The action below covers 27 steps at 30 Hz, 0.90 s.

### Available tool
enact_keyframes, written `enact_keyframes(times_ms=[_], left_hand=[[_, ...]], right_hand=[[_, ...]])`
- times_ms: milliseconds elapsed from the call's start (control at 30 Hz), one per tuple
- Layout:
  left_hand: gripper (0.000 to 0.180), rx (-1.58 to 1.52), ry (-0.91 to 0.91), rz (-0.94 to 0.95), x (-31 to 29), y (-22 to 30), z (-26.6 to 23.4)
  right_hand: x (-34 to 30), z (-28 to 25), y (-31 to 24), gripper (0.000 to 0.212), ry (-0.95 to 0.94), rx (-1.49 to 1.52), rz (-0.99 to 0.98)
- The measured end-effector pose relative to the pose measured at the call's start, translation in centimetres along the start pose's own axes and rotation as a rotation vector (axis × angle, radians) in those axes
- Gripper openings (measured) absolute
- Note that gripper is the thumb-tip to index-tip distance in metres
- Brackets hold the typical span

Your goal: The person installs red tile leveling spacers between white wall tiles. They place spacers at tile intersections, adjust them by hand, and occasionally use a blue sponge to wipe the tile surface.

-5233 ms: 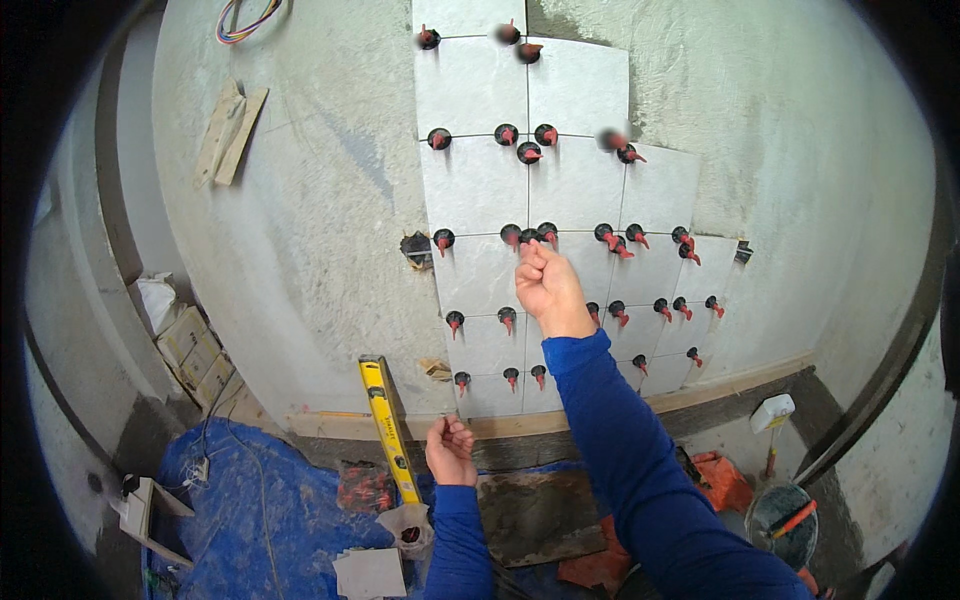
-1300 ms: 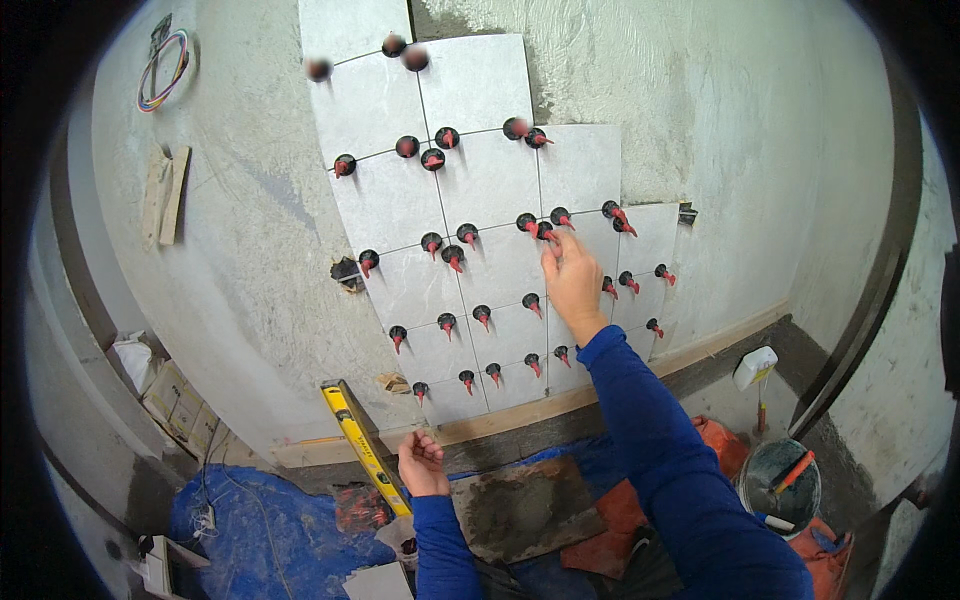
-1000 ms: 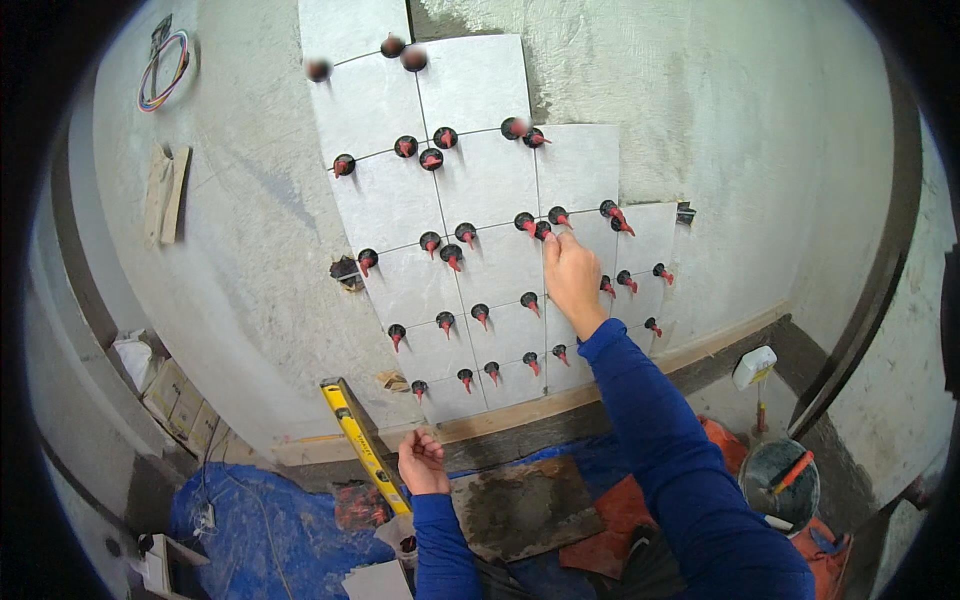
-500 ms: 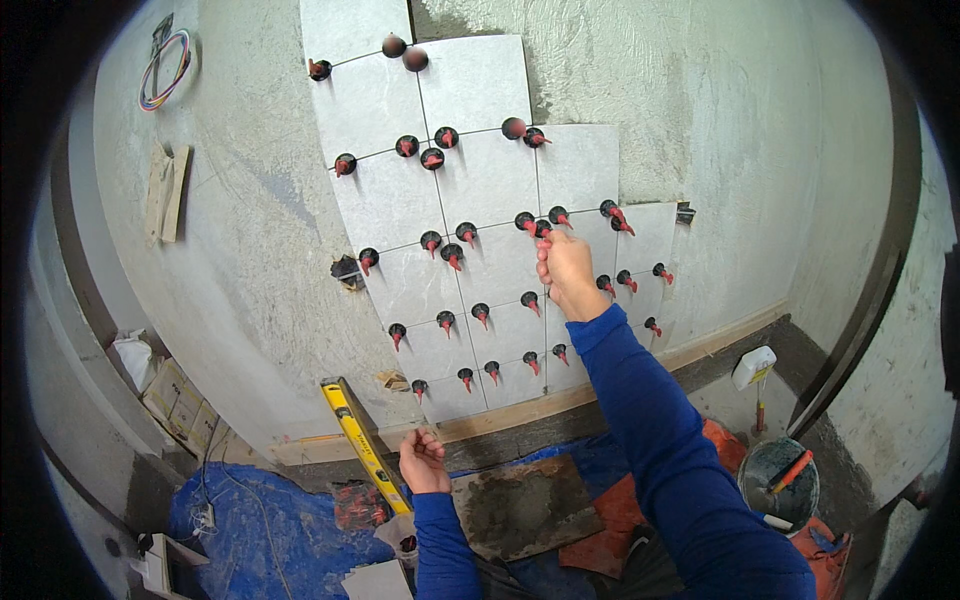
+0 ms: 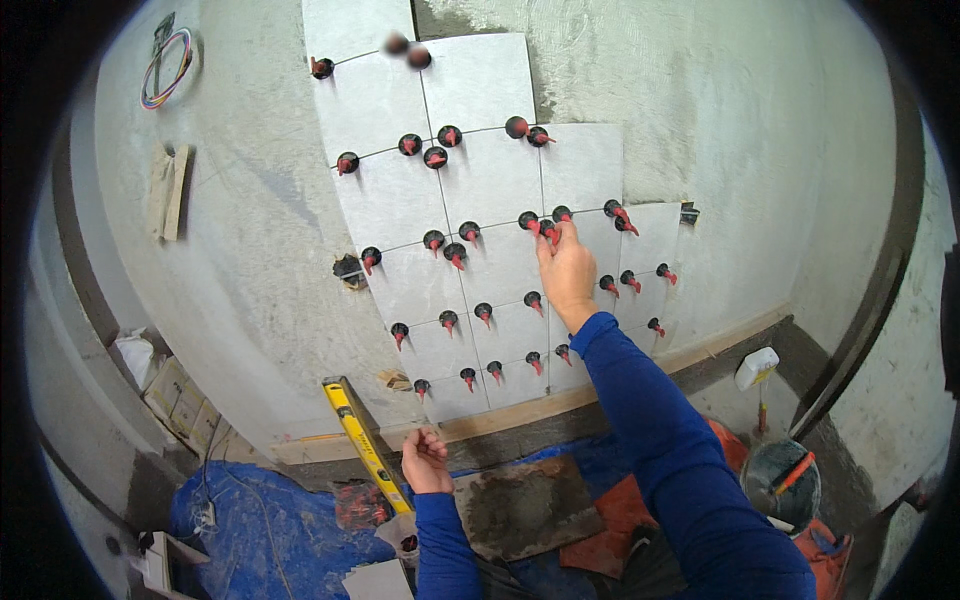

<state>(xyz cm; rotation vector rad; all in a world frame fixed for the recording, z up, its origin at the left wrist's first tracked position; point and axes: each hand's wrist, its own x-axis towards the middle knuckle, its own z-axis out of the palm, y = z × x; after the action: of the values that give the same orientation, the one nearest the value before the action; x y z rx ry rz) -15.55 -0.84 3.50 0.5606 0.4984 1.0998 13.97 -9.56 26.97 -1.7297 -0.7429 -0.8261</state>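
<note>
Pale grey wall tiles [image 5: 500, 180] climb the wall in steps, with black round tile levelers [image 5: 455, 257] with red handles along their joints. Reaching up, my right hand [image 5: 568, 270] is closed on the red handle of a tile leveler [image 5: 548, 231] at a joint crossing. More levelers sit close around its fingertips. My left hand [image 5: 427, 460] hangs low before the wall's foot, its fingers curled inward. Whether it holds anything small cannot be made out.
A yellow spirit level [image 5: 364, 440] leans against the wall beside my left hand. At the lower right stand a bucket [image 5: 780, 485] with an orange-handled tool and a white-headed mallet [image 5: 757, 370]. Blue sheeting [image 5: 250, 530] and a mortar-stained board [image 5: 525, 505] cover the floor.
My right hand has turned at the wrist, its fingers now pointing up at the leveler's red handle. My left hand has stayed almost where it was.
</note>
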Motion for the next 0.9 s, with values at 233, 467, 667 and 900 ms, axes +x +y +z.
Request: enact_keyframes(times_ms=[233, 467, 667, 900], left_hand=[[0.027, -0.008, -0.016, 0.019, 0.1, 0.0, -0.4], [0.024, 0.177, -0.003, 0.130, -0.4, 0.1, 0.4], [0.017, 0.743, -0.382, 0.440, -3.6, -2.1, 9.6], [0.052, 1.259, -0.560, 1.092, 2.0, -1.3, 28.1]], right_hand=[[-0.4, 0.6, 1.9, 0.034, 0.009, -0.122, -0.137], [-1.0, 0.3, 1.0, 0.020, 0.104, 0.202, -0.070], [-0.7, -2.1, 1.3, 0.020, 0.014, -0.103, -0.208], [1.1, -4.8, 1.1, 0.018, -0.154, -0.188, -0.305]])
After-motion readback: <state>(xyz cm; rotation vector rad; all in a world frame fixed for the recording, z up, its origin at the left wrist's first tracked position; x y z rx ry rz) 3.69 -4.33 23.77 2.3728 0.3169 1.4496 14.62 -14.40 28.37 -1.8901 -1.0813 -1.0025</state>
